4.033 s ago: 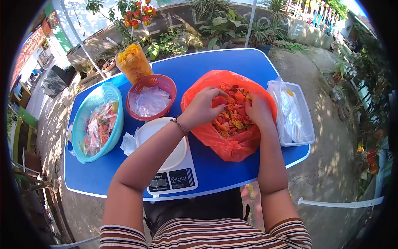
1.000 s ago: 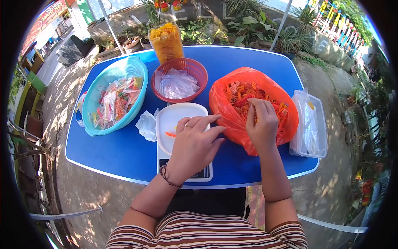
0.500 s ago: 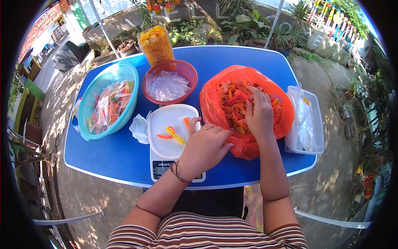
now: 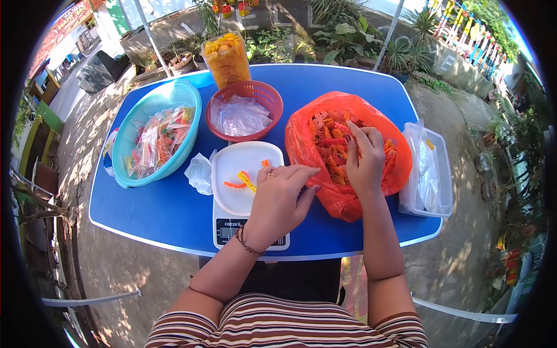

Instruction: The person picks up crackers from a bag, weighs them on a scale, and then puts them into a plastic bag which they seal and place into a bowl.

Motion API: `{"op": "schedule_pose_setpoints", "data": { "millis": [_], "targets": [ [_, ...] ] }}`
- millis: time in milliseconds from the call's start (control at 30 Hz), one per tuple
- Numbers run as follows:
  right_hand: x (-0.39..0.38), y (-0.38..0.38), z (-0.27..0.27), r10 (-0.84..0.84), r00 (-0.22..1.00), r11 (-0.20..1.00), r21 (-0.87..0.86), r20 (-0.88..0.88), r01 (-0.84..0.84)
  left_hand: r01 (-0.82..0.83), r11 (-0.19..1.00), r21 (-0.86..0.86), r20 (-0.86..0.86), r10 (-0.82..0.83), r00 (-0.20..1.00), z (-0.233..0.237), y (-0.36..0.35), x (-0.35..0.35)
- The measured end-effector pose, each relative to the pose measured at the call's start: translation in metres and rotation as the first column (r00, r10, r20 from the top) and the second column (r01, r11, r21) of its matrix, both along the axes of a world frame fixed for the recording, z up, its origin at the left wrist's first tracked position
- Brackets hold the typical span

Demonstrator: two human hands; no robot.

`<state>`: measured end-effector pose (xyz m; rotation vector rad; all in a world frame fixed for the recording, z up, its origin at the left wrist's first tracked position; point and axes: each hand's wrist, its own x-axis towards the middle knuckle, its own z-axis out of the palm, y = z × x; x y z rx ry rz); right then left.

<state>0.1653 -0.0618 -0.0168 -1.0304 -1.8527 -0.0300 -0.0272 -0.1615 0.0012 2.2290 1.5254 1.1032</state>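
Observation:
My right hand is over the orange-red plastic bag, just above a heap of red and orange lattice-shaped snack pieces. Its thumb and fingers are curved with a gap between them, and I make out no piece held there. Between the bag and the white kitchen scale is my left hand, fingers stretched toward the bag's near edge and thumb apart. It covers part of the scale's plate, where a yellow piece and a few orange ones lie.
A turquoise basket of filled packets stands on the left. Behind the scale, a red basket holds clear plastic bags. A tub of yellow chips stands at the back. On the right is a clear box with plastic bags.
My left hand has drawn back slightly from the bag's edge, its fingers straighter. The right hand has risen a little over the snack pieces. The view has shifted slightly.

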Motion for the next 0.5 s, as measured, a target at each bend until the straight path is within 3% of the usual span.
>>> {"op": "schedule_pose_setpoints", "data": {
  "millis": [133,233,267,367,500],
  "targets": [
    [-0.025,-0.025,0.010,0.330,0.943,0.940,0.082,0.038,-0.332,-0.158,0.972,0.172,0.041,0.154,0.987,0.001,0.001,-0.023],
    [-0.047,-0.044,0.002,0.491,0.871,0.868,0.074,0.012,-0.490,-0.076,0.997,0.006,0.194,0.073,0.978,0.002,-0.001,-0.051],
    [-0.051,-0.047,-0.002,0.522,0.853,0.849,0.083,0.033,-0.522,-0.025,0.988,-0.150,0.469,0.093,0.878,0.005,-0.006,-0.052],
    [-0.059,-0.050,-0.011,0.586,0.804,0.800,0.085,0.099,-0.594,0.080,0.945,-0.317,0.561,0.119,0.819,-0.002,-0.011,-0.073],
    [-0.062,-0.053,-0.012,0.594,0.792,0.793,0.064,0.145,-0.606,-0.082,0.948,-0.307,0.467,0.226,0.855,-0.004,-0.010,-0.081]
  ]
}}
